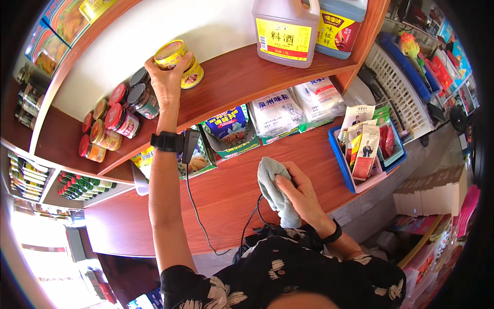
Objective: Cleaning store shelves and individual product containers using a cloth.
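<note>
My left hand point(165, 82) reaches up to the wooden shelf with its fingers wrapped round a round yellow tin point(170, 53). A second yellow tin point(192, 77) stands right beside it on the shelf, partly behind my fingers. Just left of that hand, several glass jars point(123, 121) with red, black and gold lids stand in rows. Lower and to the right, my right hand point(303, 198) grips a folded grey cloth point(278, 190) in the air above the brown tabletop. A black band is on each wrist, and a small black device with a cable hangs by the left one.
A big clear jug point(284, 36) and a dark bottle point(339, 26) stand at the shelf's right end. Beneath are white bags point(278, 113) and a blue packet point(226, 126) in boxes. A blue basket point(342, 165) of sachets sits at the table's right edge. Loose cables hang before me.
</note>
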`<action>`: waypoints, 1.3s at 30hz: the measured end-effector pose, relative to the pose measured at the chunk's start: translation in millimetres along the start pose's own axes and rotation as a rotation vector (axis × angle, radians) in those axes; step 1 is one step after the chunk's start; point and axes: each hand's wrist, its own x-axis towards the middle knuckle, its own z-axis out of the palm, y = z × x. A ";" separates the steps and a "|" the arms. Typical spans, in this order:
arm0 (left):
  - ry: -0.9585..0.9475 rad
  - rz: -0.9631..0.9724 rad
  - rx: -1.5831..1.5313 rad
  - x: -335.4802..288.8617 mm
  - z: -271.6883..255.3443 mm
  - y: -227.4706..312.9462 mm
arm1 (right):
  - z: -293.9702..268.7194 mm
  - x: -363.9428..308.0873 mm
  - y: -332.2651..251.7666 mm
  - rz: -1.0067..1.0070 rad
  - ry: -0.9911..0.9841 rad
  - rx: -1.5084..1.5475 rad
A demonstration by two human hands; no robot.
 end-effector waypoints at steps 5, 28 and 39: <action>-0.013 -0.018 0.101 4.5 9.0 -18.1 | -7.4 -0.9 3.0 0.030 0.038 0.054; -0.048 -0.025 0.254 -19.3 5.1 -15.1 | -3.7 -9.9 17.5 0.016 -0.004 -0.019; -0.233 0.040 0.329 -53.4 -56.6 52.4 | -3.3 -10.5 10.7 0.001 -0.002 -0.091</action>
